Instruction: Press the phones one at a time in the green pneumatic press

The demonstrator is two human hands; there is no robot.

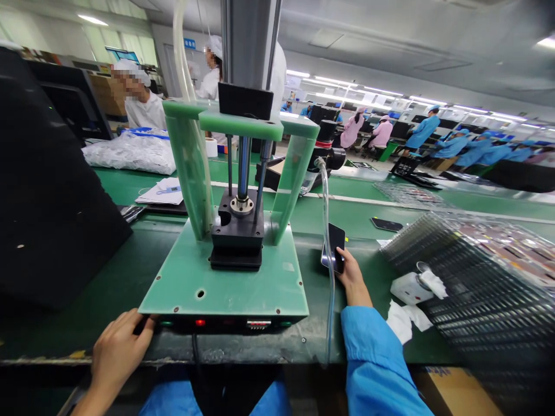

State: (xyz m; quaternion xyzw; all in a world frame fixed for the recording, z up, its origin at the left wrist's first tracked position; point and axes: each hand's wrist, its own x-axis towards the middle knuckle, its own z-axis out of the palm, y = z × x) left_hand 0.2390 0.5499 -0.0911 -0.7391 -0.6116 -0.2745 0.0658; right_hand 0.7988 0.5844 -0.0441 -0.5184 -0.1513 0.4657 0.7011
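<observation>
A green press fixture [225,277] stands on the bench in front of me, with a black block [237,234] lowered onto its base under a steel column. My left hand [119,352] rests at the fixture's front left corner, fingertips curled against the black control panel with its red light [200,322]. My right hand [352,280] is to the right of the fixture, fingers closed round a dark phone [333,247] held just above the green bench top. A clear hose [327,242] hangs in front of the phone.
A tall stack of clear trays [477,277] fills the right side, with a small white box and wipes [411,289] beside it. A black monitor back [47,190] blocks the left. Another phone [387,224] lies on the conveyor. People in white and blue coats work beyond.
</observation>
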